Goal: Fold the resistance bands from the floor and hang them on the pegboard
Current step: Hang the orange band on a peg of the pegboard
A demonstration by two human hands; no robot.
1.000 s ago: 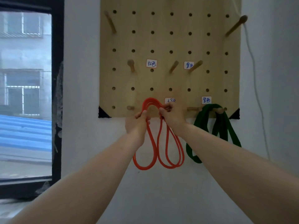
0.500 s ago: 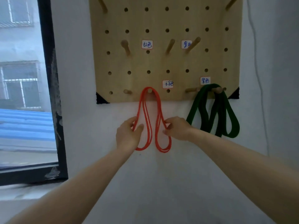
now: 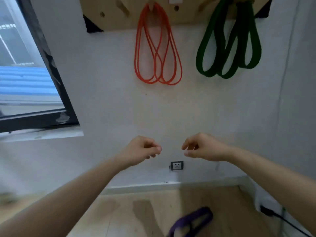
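1. Hovering low-centre of the frame, my left hand (image 3: 143,149) & right hand (image 3: 203,147) are both empty, fingers loosely curled round nothing.
2. Where the bands are:
   - The thin orange rubber resistance band (image 3: 156,53) hangs folded in loops, top centre, from the light wooden pegboard (image 3: 119,21).
   - The wide dark-green band (image 3: 201,55) hangs upper right.
   - The purple band (image 3: 205,213) lies on the wood floor, bottom centre, blurred.
3. Risks, imo:
   - The purple one looks floppy. If I grab just one strand, the fold will prob twist or spring open.
   - If I brush the orange loops while hanging it, they could slip off. Their peg is cropped, so I can't tell how deep they sit.
   - The black cable (image 3: 282,221) at bottom right might snag.
4. Count: 3 bands (1 orange, 1 green, 1 purple), w/ 2 hung & 1 on the floor. Also 2 hands & 1 cable.
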